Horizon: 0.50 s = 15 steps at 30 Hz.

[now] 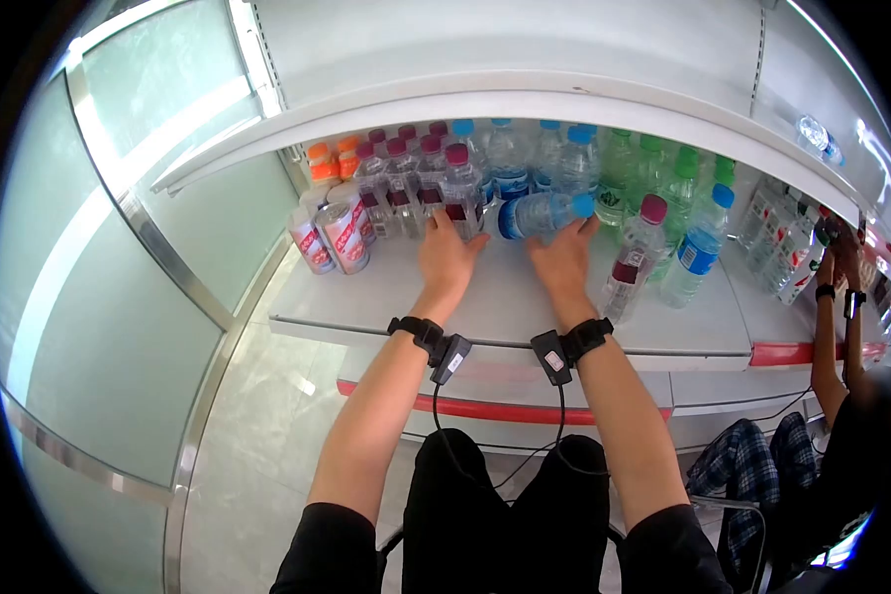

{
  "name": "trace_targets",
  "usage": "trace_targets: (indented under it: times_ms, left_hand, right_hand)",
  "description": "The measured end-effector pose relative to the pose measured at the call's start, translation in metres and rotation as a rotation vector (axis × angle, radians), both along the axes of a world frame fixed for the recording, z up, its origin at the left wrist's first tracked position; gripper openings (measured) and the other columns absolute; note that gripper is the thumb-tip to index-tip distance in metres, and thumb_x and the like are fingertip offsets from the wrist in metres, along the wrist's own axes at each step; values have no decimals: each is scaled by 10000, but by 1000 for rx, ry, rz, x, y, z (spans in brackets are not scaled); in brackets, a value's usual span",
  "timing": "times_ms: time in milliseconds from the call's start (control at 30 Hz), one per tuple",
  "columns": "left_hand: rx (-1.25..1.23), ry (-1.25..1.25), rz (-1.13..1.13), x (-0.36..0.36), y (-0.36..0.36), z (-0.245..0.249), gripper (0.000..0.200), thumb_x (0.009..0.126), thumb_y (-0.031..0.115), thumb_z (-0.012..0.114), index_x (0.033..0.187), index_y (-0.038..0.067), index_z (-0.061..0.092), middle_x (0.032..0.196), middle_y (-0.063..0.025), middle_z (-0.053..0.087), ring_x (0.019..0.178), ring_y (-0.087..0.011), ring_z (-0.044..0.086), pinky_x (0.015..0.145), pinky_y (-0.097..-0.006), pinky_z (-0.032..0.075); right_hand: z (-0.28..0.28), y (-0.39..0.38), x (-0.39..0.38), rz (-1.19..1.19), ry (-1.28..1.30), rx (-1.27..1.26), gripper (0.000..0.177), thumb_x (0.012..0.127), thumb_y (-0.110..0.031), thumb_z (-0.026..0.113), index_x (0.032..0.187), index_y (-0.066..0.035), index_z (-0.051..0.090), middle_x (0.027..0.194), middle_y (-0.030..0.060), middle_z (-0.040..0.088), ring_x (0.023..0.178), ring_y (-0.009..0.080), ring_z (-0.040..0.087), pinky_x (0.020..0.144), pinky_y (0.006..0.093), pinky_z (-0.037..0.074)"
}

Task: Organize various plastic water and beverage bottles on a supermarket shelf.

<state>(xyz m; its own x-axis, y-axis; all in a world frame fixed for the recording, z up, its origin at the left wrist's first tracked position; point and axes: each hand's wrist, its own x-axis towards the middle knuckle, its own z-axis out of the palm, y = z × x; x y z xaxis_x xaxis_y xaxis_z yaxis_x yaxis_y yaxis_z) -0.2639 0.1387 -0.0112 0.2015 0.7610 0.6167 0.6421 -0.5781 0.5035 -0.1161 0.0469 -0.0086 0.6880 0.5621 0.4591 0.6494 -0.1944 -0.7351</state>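
Observation:
My left hand (447, 255) is at the front of a group of clear bottles with maroon caps. Its fingers and thumb are closed about the base of the front maroon-capped bottle (460, 183), which stands upright. My right hand (562, 259) grips a blue-capped water bottle (537, 214) from below. That bottle lies tilted on its side, its cap to the right, and the fingertips are partly hidden behind it. Right of this hand, a separate maroon-capped bottle (636, 247) and a blue-labelled water bottle (698, 252) stand at the front.
White-and-red cans (345, 238) and orange-capped bottles (322, 163) stand at the left. Green bottles (648, 163) fill the back right. An upper shelf edge (525, 107) overhangs the white shelf (525, 307). Another person's hands (841, 252) work among bottles at the far right.

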Motion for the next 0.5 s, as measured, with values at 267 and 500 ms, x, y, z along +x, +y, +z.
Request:
trace_targets:
  times_ms: [267, 500]
  left_hand:
    - [-45, 11, 32, 0, -6, 8, 781, 726, 355, 838, 1218, -102, 439, 1147, -322, 586, 974, -470, 637, 797, -484, 545]
    - [-6, -86, 21, 4, -5, -7, 732, 733, 317, 829, 1203, -91, 445, 1146, -307, 573, 994, -467, 619, 795, -498, 529]
  right_hand:
    - [6, -4, -4, 37, 14, 32, 1136, 693, -212, 787, 1512, 62, 47, 1526, 224, 149, 1204, 442, 530, 953, 450, 523]
    - [-5, -7, -7, 117, -301, 263, 845, 684, -197, 801, 1409, -43, 396, 1517, 218, 196, 1133, 400, 570, 879, 435, 547]
